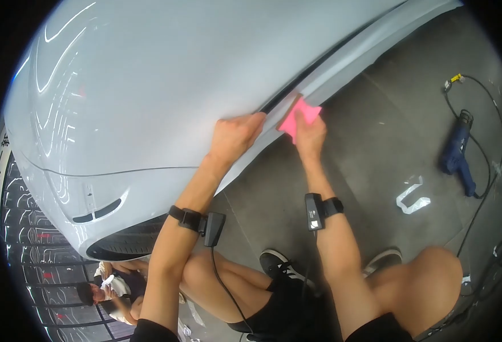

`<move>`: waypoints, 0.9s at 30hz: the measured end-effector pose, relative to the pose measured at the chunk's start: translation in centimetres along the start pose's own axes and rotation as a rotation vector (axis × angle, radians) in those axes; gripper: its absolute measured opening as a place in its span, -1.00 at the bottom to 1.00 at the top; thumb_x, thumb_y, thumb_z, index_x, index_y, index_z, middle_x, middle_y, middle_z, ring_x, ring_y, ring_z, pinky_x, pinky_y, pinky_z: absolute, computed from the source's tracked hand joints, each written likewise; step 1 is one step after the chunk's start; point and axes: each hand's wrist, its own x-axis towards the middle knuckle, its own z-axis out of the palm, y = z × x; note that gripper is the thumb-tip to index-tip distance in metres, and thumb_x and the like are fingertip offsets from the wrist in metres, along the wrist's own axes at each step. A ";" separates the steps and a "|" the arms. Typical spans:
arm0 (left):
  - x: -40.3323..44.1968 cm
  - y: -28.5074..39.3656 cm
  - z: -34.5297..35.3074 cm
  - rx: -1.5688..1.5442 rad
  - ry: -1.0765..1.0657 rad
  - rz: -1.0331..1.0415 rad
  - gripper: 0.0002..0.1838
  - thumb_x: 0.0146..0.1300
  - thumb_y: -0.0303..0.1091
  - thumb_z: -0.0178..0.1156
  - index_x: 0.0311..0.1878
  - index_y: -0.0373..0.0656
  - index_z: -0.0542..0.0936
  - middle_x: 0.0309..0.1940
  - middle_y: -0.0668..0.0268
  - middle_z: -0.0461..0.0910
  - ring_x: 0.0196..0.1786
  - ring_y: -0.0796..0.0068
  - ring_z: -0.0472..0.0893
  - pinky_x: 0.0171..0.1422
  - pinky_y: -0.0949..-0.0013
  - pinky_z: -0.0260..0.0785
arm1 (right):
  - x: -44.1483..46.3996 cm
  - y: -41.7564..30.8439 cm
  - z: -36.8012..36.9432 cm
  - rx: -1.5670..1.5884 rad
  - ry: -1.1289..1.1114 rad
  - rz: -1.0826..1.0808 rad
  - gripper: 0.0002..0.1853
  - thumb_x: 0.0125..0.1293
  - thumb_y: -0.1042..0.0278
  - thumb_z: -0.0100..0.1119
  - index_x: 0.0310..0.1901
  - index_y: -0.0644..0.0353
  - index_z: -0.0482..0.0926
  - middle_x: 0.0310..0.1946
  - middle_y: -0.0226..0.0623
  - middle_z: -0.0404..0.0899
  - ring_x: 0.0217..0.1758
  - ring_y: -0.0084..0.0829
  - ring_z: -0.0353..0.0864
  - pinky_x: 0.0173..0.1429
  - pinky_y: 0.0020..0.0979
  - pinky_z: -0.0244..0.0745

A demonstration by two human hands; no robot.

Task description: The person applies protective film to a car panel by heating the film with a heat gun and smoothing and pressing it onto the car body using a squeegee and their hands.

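Observation:
A pink squeegee (296,118) is gripped in my right hand (311,135), its edge laid against the pale film (342,73) along the lower side of the car. Just left of it, my left hand (237,137) is closed with its fingertips at the near end of a black trim strip (319,64). What those fingers pinch is hidden. The glossy light grey car body (148,85) fills the upper left, and the film's loose edge hangs over the floor.
On the floor at right lies a dark blue heat gun (457,154) with its cable (485,151) looping around it. A white film scrap (413,199) lies nearer. The car's tire (122,242) is at lower left, with another person (120,290) sitting beyond it.

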 end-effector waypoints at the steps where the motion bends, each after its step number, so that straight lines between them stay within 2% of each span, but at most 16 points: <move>1: -0.3 -0.1 0.2 0.001 -0.022 -0.017 -0.89 0.34 -0.32 0.29 -0.11 -0.03 0.68 -0.42 0.33 0.69 -0.42 0.30 0.67 -0.41 0.23 0.45 | 0.0 -0.1 -0.7 -0.003 -0.079 0.085 -0.71 0.36 0.30 0.28 -0.05 0.37 0.67 -0.18 0.02 0.74 -0.11 -0.14 0.75 0.02 -0.18 0.55; 2: -0.3 0.2 0.0 0.003 -0.026 -0.026 -0.89 0.34 -0.32 0.29 -0.11 -0.03 0.68 -0.42 0.33 0.69 -0.42 0.30 0.67 -0.41 0.23 0.45 | 1.1 -0.1 -1.3 -0.063 -0.030 0.047 -0.71 0.35 0.27 0.31 -0.07 0.36 0.68 -0.18 -0.03 0.76 -0.13 -0.22 0.75 0.02 -0.21 0.55; 3: -0.3 0.8 -0.3 -0.035 -0.001 -0.060 -0.87 0.35 -0.31 0.28 -0.08 -0.04 0.67 -0.38 0.31 0.70 -0.37 0.26 0.68 -0.38 0.19 0.47 | 2.5 -0.4 -1.9 0.111 0.017 0.077 -0.69 0.35 0.26 0.32 -0.09 0.39 0.68 -0.18 -0.07 0.77 -0.17 -0.26 0.74 -0.01 -0.24 0.55; 4: -0.6 1.3 -0.4 -0.071 0.029 -0.100 -0.84 0.36 -0.29 0.27 -0.05 -0.06 0.66 -0.34 0.28 0.70 -0.31 0.23 0.70 -0.35 0.15 0.49 | 4.3 -0.7 -2.5 0.095 0.069 0.069 -0.66 0.35 0.23 0.32 -0.10 0.41 0.68 -0.20 -0.10 0.77 -0.18 -0.29 0.73 -0.04 -0.25 0.55; 8: -2.9 2.1 -1.4 -0.019 -0.097 -0.273 -0.81 0.36 -0.27 0.26 -0.06 -0.12 0.64 -0.27 0.24 0.71 -0.24 0.16 0.70 -0.30 0.09 0.50 | 8.3 -0.8 -3.1 0.021 0.023 0.212 -0.64 0.36 0.18 0.27 -0.10 0.39 0.69 -0.30 -0.14 0.75 -0.37 -0.34 0.70 -0.31 -0.27 0.54; 10: -4.3 1.5 -1.7 0.149 -0.309 -0.349 -0.84 0.35 -0.29 0.23 -0.27 -0.18 0.59 -0.37 0.23 0.68 -0.32 0.11 0.68 -0.34 0.08 0.49 | 7.6 -0.6 -2.8 0.027 -0.003 0.219 -0.65 0.35 0.19 0.27 -0.09 0.39 0.69 -0.32 -0.16 0.74 -0.39 -0.35 0.69 -0.35 -0.28 0.52; 11: -5.0 1.1 -1.7 0.150 -0.311 -0.361 -0.84 0.35 -0.29 0.23 -0.27 -0.18 0.59 -0.37 0.23 0.68 -0.32 0.11 0.68 -0.34 0.08 0.49 | 6.9 -0.5 -2.6 0.031 -0.021 0.232 -0.65 0.35 0.20 0.28 -0.09 0.38 0.69 -0.34 -0.18 0.74 -0.42 -0.35 0.68 -0.39 -0.29 0.50; 13: -6.1 0.5 -1.5 0.360 -0.526 -0.428 -0.84 0.34 -0.23 0.26 -0.24 -0.11 0.66 -0.40 0.23 0.70 -0.35 0.03 0.66 -0.31 0.06 0.50 | 4.2 -1.1 -1.6 0.037 -0.042 0.223 -0.66 0.35 0.21 0.28 -0.09 0.39 0.69 -0.33 -0.16 0.75 -0.39 -0.33 0.69 -0.34 -0.28 0.52; 14: -6.7 -0.1 -1.4 0.350 -0.530 -0.446 -0.84 0.34 -0.23 0.26 -0.24 -0.11 0.66 -0.40 0.23 0.70 -0.35 0.03 0.66 -0.31 0.06 0.50 | 3.3 -1.3 -1.4 0.044 -0.050 0.208 -0.67 0.35 0.23 0.28 -0.09 0.39 0.70 -0.32 -0.15 0.75 -0.36 -0.30 0.71 -0.29 -0.28 0.54; 15: -7.0 -1.0 -1.6 0.237 -0.449 -0.389 -0.85 0.33 -0.23 0.25 -0.27 -0.08 0.67 -0.43 0.23 0.69 -0.37 0.01 0.65 -0.32 0.06 0.49 | 2.9 -0.1 -0.4 -0.012 0.004 0.118 -0.69 0.36 0.26 0.26 -0.11 0.40 0.70 -0.28 -0.12 0.77 -0.27 -0.25 0.74 -0.15 -0.24 0.56; 17: -7.2 -1.3 -1.9 0.060 -0.291 -0.312 -0.81 0.32 -0.28 0.19 -0.41 -0.10 0.63 -0.54 0.15 0.63 -0.41 0.02 0.65 -0.34 0.05 0.46 | 1.0 0.8 0.3 -0.042 0.005 0.076 -0.70 0.36 0.27 0.26 -0.12 0.41 0.70 -0.26 -0.09 0.77 -0.23 -0.24 0.75 -0.09 -0.22 0.56; 18: -7.2 -1.4 -2.1 0.058 -0.291 -0.321 -0.81 0.32 -0.28 0.19 -0.41 -0.10 0.63 -0.54 0.15 0.63 -0.41 0.02 0.65 -0.34 0.05 0.46 | -0.4 0.7 1.2 -0.061 0.014 0.036 -0.70 0.37 0.28 0.25 -0.12 0.41 0.69 -0.24 -0.07 0.78 -0.19 -0.22 0.76 -0.03 -0.20 0.56; 20: -7.2 -2.0 -2.1 0.034 -0.263 -0.256 -0.81 0.30 -0.28 0.19 -0.41 -0.10 0.63 -0.53 0.14 0.63 -0.41 0.00 0.64 -0.32 0.03 0.46 | -3.1 1.3 2.8 -0.004 -0.004 0.077 -0.71 0.37 0.26 0.24 -0.11 0.38 0.70 -0.24 -0.03 0.77 -0.18 -0.16 0.77 -0.04 -0.18 0.55; 24: -7.1 -2.7 -1.9 0.070 -0.279 -0.217 -0.80 0.28 -0.28 0.21 -0.44 -0.10 0.64 -0.53 0.14 0.64 -0.40 0.00 0.65 -0.31 0.02 0.46 | -8.6 2.4 5.3 -0.090 0.027 -0.002 -0.71 0.38 0.22 0.26 -0.15 0.33 0.71 -0.30 0.04 0.73 -0.22 0.00 0.73 -0.10 -0.13 0.53; 26: -6.5 -2.6 -2.4 0.108 -0.448 -0.273 -0.82 0.34 -0.18 0.23 -0.23 -0.01 0.74 -0.42 0.20 0.70 -0.31 0.06 0.67 -0.23 0.03 0.49 | -11.3 2.7 6.2 -0.110 -0.004 0.012 -0.71 0.39 0.20 0.26 -0.18 0.33 0.70 -0.36 0.05 0.71 -0.29 0.03 0.72 -0.16 -0.10 0.52; 27: -6.6 -2.7 -2.3 0.109 -0.448 -0.275 -0.82 0.34 -0.18 0.23 -0.23 -0.01 0.74 -0.42 0.20 0.70 -0.31 0.06 0.67 -0.23 0.03 0.49 | -12.7 2.9 6.4 -0.091 -0.043 0.002 -0.70 0.39 0.20 0.26 -0.18 0.34 0.70 -0.38 0.05 0.70 -0.31 0.03 0.71 -0.19 -0.09 0.52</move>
